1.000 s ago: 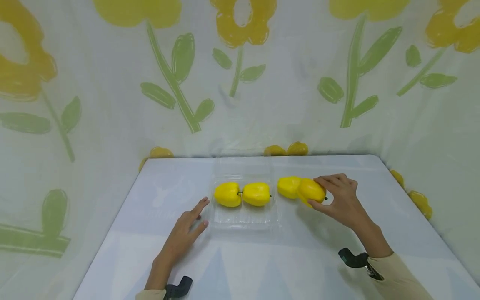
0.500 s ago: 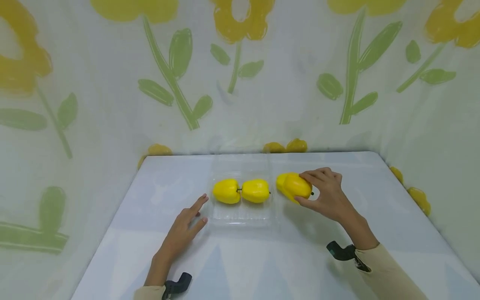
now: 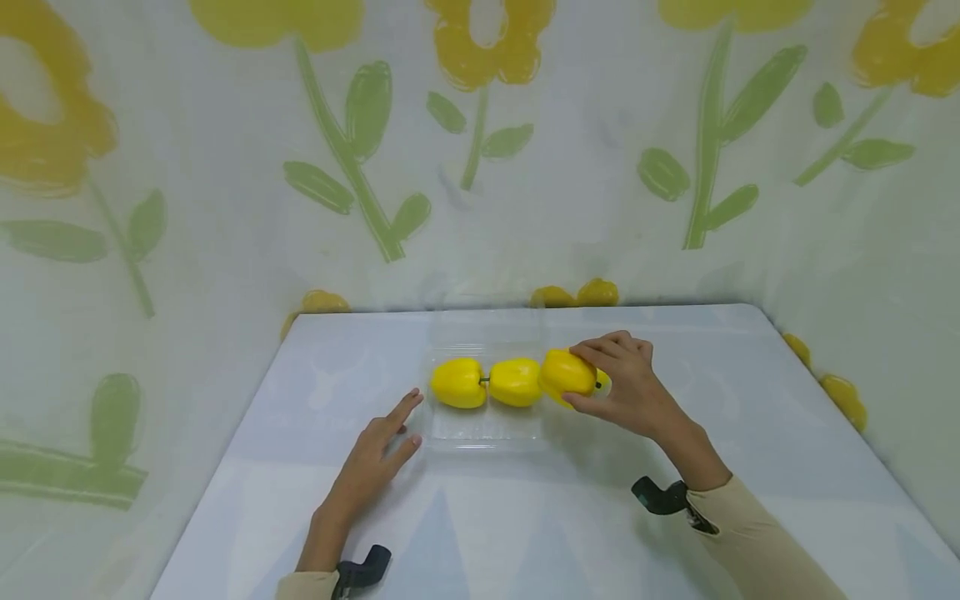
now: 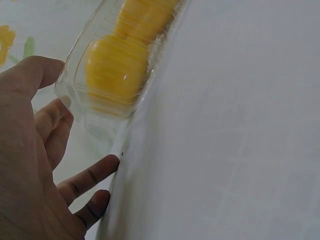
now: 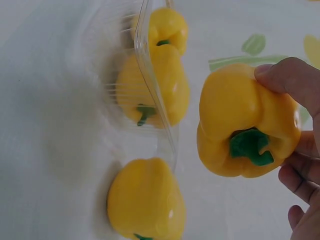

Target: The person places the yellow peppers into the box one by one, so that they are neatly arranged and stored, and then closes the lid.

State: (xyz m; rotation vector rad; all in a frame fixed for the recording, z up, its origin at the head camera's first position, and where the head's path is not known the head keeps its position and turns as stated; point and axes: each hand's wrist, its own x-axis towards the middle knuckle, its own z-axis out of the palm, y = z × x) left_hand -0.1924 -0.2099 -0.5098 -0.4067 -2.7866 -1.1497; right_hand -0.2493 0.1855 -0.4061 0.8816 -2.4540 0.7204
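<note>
Glossy yellow lobed bell pepper (image 5: 235,100) raised

Right hand (image 3: 626,382) pinches it by the right rim of a clear, ribbed plastic box (image 3: 487,428) holding two yellow peppers (image 3: 457,383); a fourth pepper (image 5: 147,200) lies right. Left hand (image 3: 375,454), spread, perhaps touches the left edge.

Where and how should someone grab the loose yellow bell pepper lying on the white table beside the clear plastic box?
Probably across the broad middle of the loose yellow bell pepper, from above, pinching opposite flanks. It lies on its side, its green stem facing away from the clear plastic box, and both rounded flanks look free.
</note>
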